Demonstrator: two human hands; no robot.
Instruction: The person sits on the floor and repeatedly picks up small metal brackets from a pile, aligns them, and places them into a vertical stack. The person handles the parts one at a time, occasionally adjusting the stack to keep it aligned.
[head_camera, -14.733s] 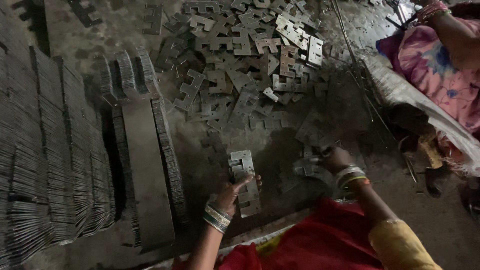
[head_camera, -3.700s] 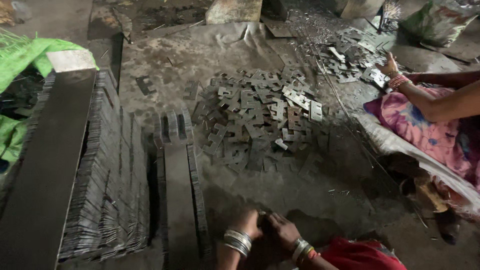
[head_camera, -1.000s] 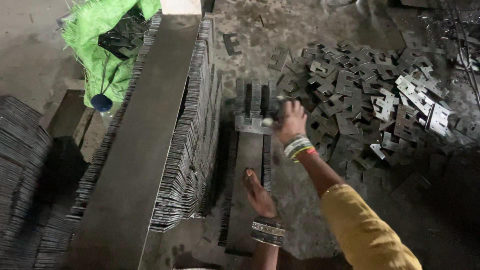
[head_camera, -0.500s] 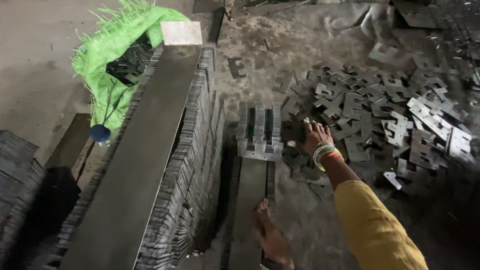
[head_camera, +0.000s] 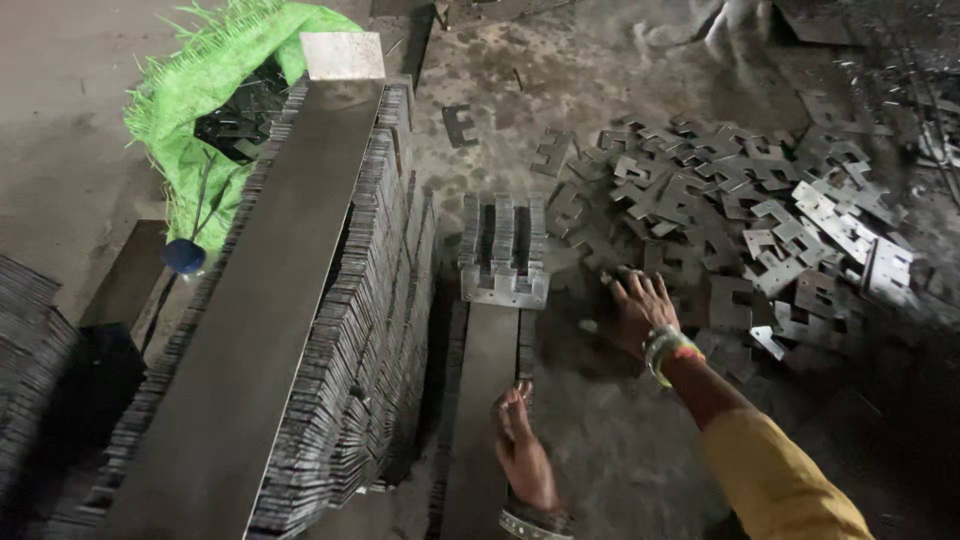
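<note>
A short stack of E-shaped metal plates (head_camera: 503, 258) stands on edge at the far end of a narrow row with a flat steel strip (head_camera: 482, 420) on top. My left hand (head_camera: 522, 456) lies flat on the near part of that strip, fingers together, holding nothing. My right hand (head_camera: 640, 310), bangles on the wrist and a yellow sleeve behind, is spread open on the dirt floor just right of the stack, at the near edge of a loose heap of E-shaped plates (head_camera: 740, 215).
A long tall stack of plates with a flat bar on top (head_camera: 290, 300) runs along the left. Beyond it lies a green woven sack (head_camera: 215, 110) holding dark parts. Another plate stack (head_camera: 30, 360) sits at the far left. A lone plate (head_camera: 459, 125) lies further back.
My right hand has moved away from the stack's right side and down to the floor by the loose heap. My left hand stays on the strip. The view has shifted slightly.
</note>
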